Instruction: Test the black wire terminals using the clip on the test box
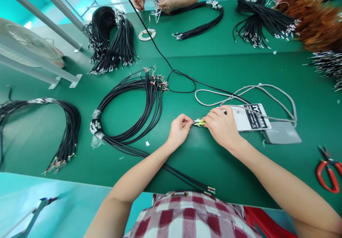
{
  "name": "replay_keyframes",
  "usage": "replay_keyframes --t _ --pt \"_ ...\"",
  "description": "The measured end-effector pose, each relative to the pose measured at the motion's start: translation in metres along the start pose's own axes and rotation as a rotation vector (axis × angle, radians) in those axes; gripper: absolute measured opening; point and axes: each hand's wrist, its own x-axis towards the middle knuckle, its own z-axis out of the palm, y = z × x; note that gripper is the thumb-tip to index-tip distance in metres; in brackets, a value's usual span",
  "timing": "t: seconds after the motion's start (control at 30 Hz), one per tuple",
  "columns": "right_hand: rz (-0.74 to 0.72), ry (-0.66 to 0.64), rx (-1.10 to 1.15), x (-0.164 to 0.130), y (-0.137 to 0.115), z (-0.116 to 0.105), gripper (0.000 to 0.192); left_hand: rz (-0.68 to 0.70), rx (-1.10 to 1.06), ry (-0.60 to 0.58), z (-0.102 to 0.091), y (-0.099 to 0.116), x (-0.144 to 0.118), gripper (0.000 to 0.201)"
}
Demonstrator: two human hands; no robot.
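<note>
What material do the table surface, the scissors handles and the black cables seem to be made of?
Table surface: seemingly a matte green rubber or vinyl mat, smooth, with soft glare. Scissors handles: likely red plastic coating, slightly glossy. Black cables: flexible rubber or PVC jacket; bare coloured wires show at the ends.

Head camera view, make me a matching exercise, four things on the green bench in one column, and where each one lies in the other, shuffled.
Things:
1. red-handled scissors
2. tape ring
3. grey foot pedal
4. yellow-green wire ends

Places:
A. pinched between the left hand and right hand
B. far right edge of the bench
C. just right of the white labelled box
D. far side, in front of the co-worker's hands

Pairs: 1-B, 2-D, 3-C, 4-A
</note>
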Motion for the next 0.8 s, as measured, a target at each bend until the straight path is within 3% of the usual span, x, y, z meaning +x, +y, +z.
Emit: replay_keyframes --t 0.17,0.4,0.53,0.67,0.8 --pt "0.003 -0.012 0.003 0.000 0.000 -0.001 0.022 0.002 0.028 -0.006 0.002 -0.003 0.003 0.012" --pt "0.027 -0.019 0.006 0.000 -0.002 -0.009 0.006 0.025 0.092 -0.005 0.002 -0.002 0.003 0.010" --pt "0.068 0.174 0.091 -0.026 0.009 -0.020 0.022 0.028 0.122 -0.017 0.002 -0.001 0.003 0.010" --pt "0.257 0.445 0.150 -0.075 0.018 -0.023 0.016 0.023 0.146 -0.028 0.000 -0.003 0.004 0.010" --pt "0.297 0.440 0.187 -0.105 0.010 -0.014 0.017 0.029 0.136 -0.029 0.000 -0.005 0.004 0.010"
